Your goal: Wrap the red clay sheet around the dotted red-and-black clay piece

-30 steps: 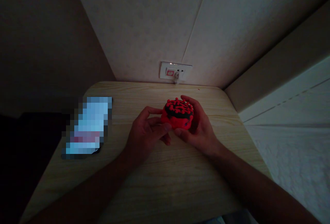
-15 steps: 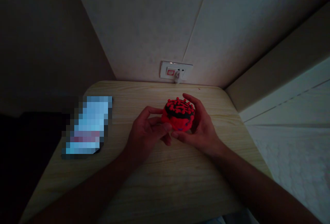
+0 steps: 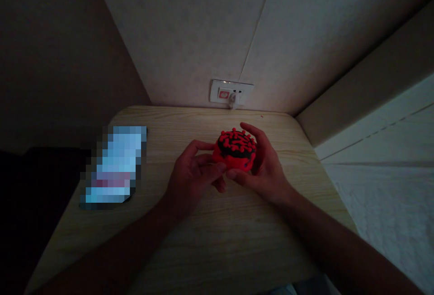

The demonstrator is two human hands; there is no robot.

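Note:
Between my two hands is a small round model [image 3: 235, 149], cake-shaped and apparently of clay. Its sides are bright red, its top is black with red strands, and little red balls ring the upper edge. My left hand [image 3: 195, 173] grips it from the left, thumb at the near lower side and fingers round the left and underneath. From the right, my right hand [image 3: 266, 166] holds it with the thumb at the near lower edge and the fingers curved behind. The fingers hide part of its lower side and right side.
The pale wooden tabletop [image 3: 169, 254] has rounded far corners. A phone-like device [image 3: 113, 164], its screen blurred out, lies at the left. Behind the table, a socket plate [image 3: 230, 92] with a plug is on the wall. White quilted fabric [image 3: 400, 222] lies to the right.
The model has tipped slightly, its black top and near red side showing at a somewhat different angle. Both hands keep nearly the same grip, and the view has shifted a little.

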